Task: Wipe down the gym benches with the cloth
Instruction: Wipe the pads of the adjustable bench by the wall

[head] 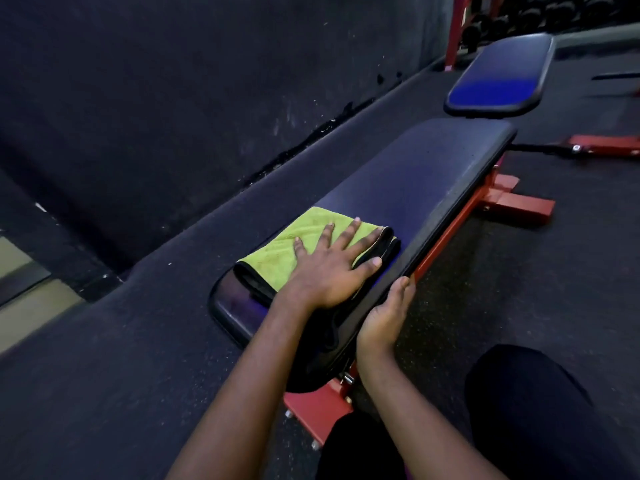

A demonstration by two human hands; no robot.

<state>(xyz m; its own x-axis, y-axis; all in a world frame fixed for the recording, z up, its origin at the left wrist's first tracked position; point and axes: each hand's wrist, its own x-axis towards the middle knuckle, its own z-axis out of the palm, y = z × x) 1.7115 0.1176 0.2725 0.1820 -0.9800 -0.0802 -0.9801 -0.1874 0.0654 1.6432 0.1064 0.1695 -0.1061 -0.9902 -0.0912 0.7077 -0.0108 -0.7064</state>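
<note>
Cloth point(304, 230) lies under left fingers point(349, 233) (spread flat) on bench point(415, 174).

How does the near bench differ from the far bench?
The near bench carries the green cloth, pressed by the flat left hand; the far bench has nothing on it. The right hand holds the near bench's edge; nobody touches the far bench. Both have dark padded tops.
</note>
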